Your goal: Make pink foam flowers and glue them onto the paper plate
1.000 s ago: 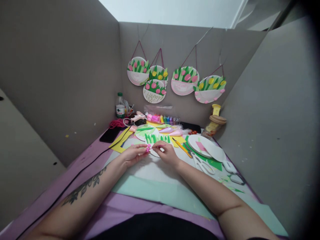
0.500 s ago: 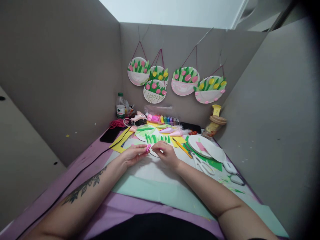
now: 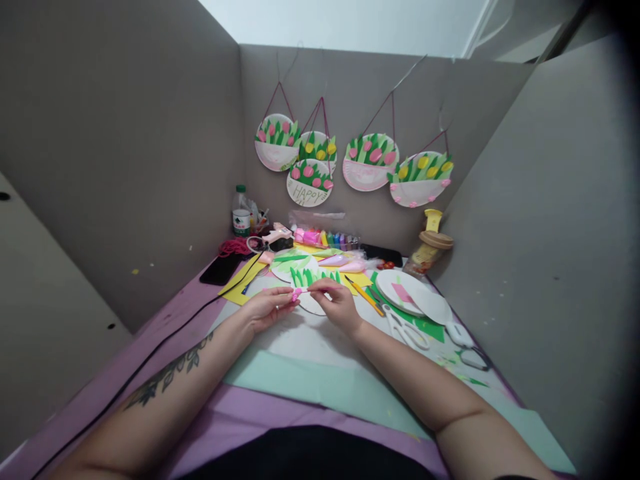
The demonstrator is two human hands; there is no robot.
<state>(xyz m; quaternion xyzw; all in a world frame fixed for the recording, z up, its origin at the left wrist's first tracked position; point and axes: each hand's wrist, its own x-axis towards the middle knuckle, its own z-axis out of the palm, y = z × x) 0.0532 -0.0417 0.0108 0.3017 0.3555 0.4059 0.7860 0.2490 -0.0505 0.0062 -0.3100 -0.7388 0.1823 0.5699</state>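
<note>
A small bright pink piece (image 3: pixel 297 294) sits between the fingertips of my left hand (image 3: pixel 267 309), which is closed on it. Just to the right, my right hand (image 3: pixel 334 303) is pinched, with a thin strand or stick between its fingertips that reaches toward the pink piece; its exact nature is too small to tell. Beneath and behind both hands lies a white paper plate (image 3: pixel 314 305) with green paper leaves (image 3: pixel 316 277) standing along its upper part. My hands hide some of the plate.
Scissors (image 3: pixel 407 328) and a yellow pencil-like tool (image 3: pixel 364 296) lie right of my hands, near stacked white plates (image 3: pixel 434 301). A glue gun (image 3: pixel 278 233), bottle (image 3: pixel 241 213) and jar (image 3: pixel 429 252) stand farther back. A black cable (image 3: pixel 165 340) crosses the left side. Decorated plates (image 3: pixel 371 163) hang behind.
My right fingertips have shifted slightly up and to the right, away from the pink piece, and the thin item between them shows more. My left hand has barely moved.
</note>
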